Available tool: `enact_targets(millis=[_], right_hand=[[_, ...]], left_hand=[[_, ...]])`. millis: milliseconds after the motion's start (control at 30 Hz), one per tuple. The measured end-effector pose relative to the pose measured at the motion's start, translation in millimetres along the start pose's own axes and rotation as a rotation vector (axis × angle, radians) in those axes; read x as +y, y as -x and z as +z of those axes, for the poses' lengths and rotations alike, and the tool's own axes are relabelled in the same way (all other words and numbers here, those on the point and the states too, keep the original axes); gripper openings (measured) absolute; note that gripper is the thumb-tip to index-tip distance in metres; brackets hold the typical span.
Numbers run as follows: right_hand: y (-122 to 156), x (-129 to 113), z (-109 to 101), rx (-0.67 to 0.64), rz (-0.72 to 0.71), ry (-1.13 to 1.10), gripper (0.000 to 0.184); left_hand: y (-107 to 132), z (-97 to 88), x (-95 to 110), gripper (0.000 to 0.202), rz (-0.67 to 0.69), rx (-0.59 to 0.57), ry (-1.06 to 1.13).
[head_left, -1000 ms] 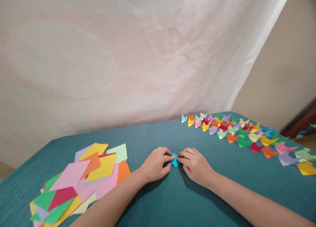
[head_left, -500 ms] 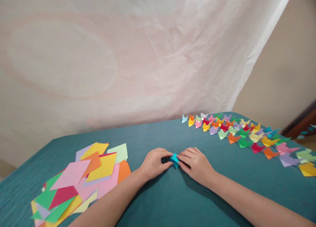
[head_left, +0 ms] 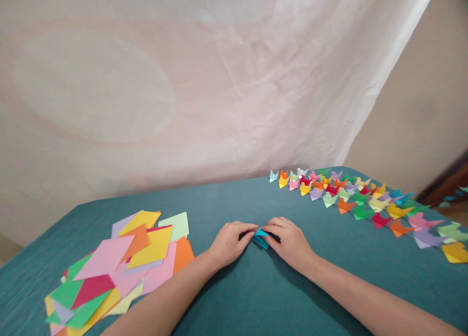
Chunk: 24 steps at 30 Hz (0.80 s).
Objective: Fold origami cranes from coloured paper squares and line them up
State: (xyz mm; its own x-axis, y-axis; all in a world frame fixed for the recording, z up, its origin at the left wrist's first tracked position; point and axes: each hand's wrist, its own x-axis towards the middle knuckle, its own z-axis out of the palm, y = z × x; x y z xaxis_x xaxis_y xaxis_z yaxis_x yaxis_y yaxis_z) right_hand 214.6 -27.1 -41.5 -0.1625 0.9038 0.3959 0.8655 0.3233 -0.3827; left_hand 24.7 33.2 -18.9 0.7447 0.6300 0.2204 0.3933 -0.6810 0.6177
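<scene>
My left hand (head_left: pixel 230 241) and right hand (head_left: pixel 290 241) pinch the blue fold (head_left: pixel 261 237) at the middle of the tabletop (head_left: pixel 252 292); uneven pressure could skew its crease.

Paper (head_left: pixel 261 237) between left hand (head_left: pixel 229 242), right hand (head_left: pixel 291 242)

No legible text, label, brand, number or sign anywhere; plain paper sheets (head_left: pixel 120 263) near left; unmarked folded figures (head_left: pixel 351 195) far right; blank backdrop cloth (head_left: pixel 183 82).

Soft, bright, even light casts faint shadows on the tablecloth (head_left: pixel 256 287) at six o'clock, while paper figures (head_left: pixel 453 252) at three o'clock look blurred and stretched.
</scene>
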Motion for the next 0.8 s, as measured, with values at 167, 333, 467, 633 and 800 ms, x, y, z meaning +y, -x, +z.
enact_targets(millis=[167,333,467,633,800], right_hand=[[0,0,0,-0.015,0.011,0.003,0.016],[0,0,0,-0.017,0.009,0.002,0.016],[0,0,0,-0.019,0.002,-0.003,0.017],[1,2,0,-0.025,-0.003,-0.016,0.018],[1,2,-1,-0.033,-0.005,-0.017,0.019]], left_hand=[[-2,4.1,-4,0.024,-0.061,0.001,0.162],[-6,7.4,-10,0.021,-0.071,-0.003,0.236],[-10,6.3,-15,0.018,-0.016,-0.036,0.251],[-12,3.9,-17,0.019,0.031,-0.066,0.294],[-16,7.6,-15,0.019,-0.001,-0.023,0.254]])
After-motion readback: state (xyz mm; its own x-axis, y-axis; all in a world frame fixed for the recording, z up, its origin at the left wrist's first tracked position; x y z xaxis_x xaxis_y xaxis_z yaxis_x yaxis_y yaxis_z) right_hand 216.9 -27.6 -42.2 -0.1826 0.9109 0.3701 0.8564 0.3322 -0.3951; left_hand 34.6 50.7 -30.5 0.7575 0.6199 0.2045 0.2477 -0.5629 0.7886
